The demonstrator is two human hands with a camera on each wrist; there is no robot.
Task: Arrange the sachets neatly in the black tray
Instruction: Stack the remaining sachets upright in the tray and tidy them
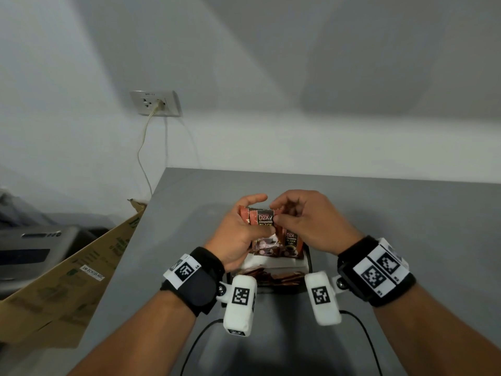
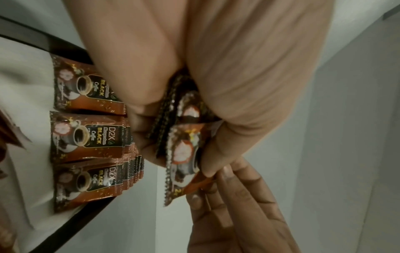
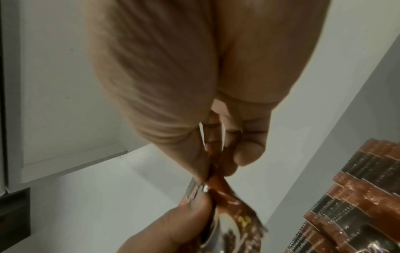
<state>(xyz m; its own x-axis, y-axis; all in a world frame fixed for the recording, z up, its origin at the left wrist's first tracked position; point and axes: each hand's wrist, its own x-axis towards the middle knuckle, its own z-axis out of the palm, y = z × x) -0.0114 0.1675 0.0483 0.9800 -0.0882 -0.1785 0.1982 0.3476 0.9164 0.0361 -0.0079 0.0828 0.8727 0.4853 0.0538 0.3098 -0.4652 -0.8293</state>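
My left hand [image 1: 245, 226] grips a small bundle of brown "D2X Black Coffee" sachets [image 1: 264, 221] upright just above the black tray [image 1: 309, 263]. My right hand [image 1: 275, 212] pinches the top right corner of the front sachet between thumb and forefinger. In the left wrist view the held sachets [image 2: 184, 159] fan out under my left hand [image 2: 194, 119], and rows of sachets [image 2: 86, 137] lie overlapped in the tray [image 2: 86, 217]. In the right wrist view my right hand [image 3: 216, 162] pinches the sachet's edge [image 3: 227, 196], with a stepped stack of sachets [image 3: 357, 196] at the right.
The tray sits near the front of a grey table [image 1: 406, 226] and has a white lining [image 2: 21, 102]. A cardboard box [image 1: 67, 280] leans by the table's left edge. A wall socket [image 1: 156, 103] with a cord is behind. Black cables [image 1: 206, 335] lie near me.
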